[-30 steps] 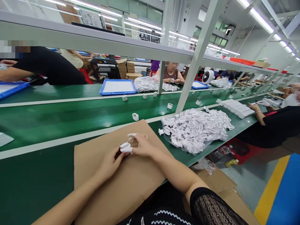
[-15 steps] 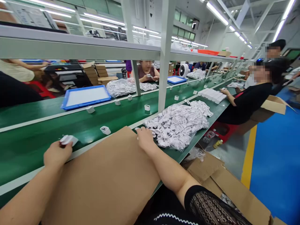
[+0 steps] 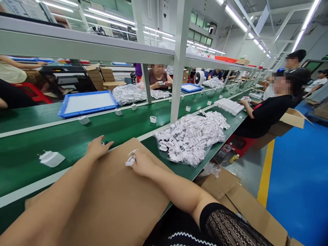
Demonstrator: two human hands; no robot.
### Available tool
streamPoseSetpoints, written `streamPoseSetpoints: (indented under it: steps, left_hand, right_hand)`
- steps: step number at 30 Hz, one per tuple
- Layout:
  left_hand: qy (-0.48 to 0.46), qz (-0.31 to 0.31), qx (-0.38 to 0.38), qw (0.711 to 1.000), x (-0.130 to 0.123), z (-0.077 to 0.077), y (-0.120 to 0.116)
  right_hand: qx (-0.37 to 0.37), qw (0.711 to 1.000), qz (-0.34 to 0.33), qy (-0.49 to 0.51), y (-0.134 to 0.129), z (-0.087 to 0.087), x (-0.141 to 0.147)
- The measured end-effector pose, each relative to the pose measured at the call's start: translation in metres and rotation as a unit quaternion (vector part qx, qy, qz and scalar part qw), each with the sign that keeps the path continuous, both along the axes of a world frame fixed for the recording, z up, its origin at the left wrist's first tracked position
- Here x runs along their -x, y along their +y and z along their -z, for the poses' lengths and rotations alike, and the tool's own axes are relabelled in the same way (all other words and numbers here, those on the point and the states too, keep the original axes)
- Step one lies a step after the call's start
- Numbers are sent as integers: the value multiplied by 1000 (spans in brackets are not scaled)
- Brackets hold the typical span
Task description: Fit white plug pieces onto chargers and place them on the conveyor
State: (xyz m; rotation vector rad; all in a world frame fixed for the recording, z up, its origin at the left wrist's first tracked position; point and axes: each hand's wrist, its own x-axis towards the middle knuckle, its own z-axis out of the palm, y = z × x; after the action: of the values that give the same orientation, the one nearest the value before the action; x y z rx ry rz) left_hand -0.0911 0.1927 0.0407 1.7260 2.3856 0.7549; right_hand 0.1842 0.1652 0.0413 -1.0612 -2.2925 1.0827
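Observation:
My left hand point(image 3: 98, 148) reaches over the belt's near edge with thumb and fingers apart. A small bit of something pale shows between them, mostly hidden. My right hand point(image 3: 140, 163) pinches a small white plastic part point(image 3: 131, 160) above the brown cardboard sheet point(image 3: 120, 198). On the green belt point(image 3: 123, 126), a white plug adapter point(image 3: 52, 159) with pins lies left of my left hand. Farther along the belt sit several white housings, one point(image 3: 153, 119) with its open end showing. A clear bag of white parts point(image 3: 191, 138) lies beyond my right hand.
A metal post point(image 3: 178, 65) rises behind the bag and carries a long shelf point(image 3: 89, 48). Across the belt is a blue-rimmed tray point(image 3: 88, 114). A person in black point(image 3: 271, 109) sits at the right by stacked white pieces point(image 3: 229, 106). Cardboard point(image 3: 256, 212) lies at the lower right.
My left hand let go of the adapter, which now lies on the belt farther left, and moved right. My right hand came back from the bag's edge over the cardboard, holding a white part.

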Motion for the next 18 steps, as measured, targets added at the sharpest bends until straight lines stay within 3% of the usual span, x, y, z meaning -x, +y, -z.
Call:
streamPoseSetpoints:
  steps: [4,8,12,15,18]
  left_hand:
    - [-32,-52,18,998,-1,-12,-4]
    - [-50,-62,-13,997,-11,-19,-35]
    - [-81,-75,-26,994,-41,3,-79]
    - [-140,-53,-29,988,-73,22,-117]
    - [-190,-17,-60,980,-98,30,-149]
  right_hand:
    - [51,996,2,78,8,12,7]
    - [218,951,21,216,13,15,18]
    - [322,910,-15,260,12,5,21]
    - [333,905,-55,260,9,0,20]
    - [333,905,-61,259,5,2,20]
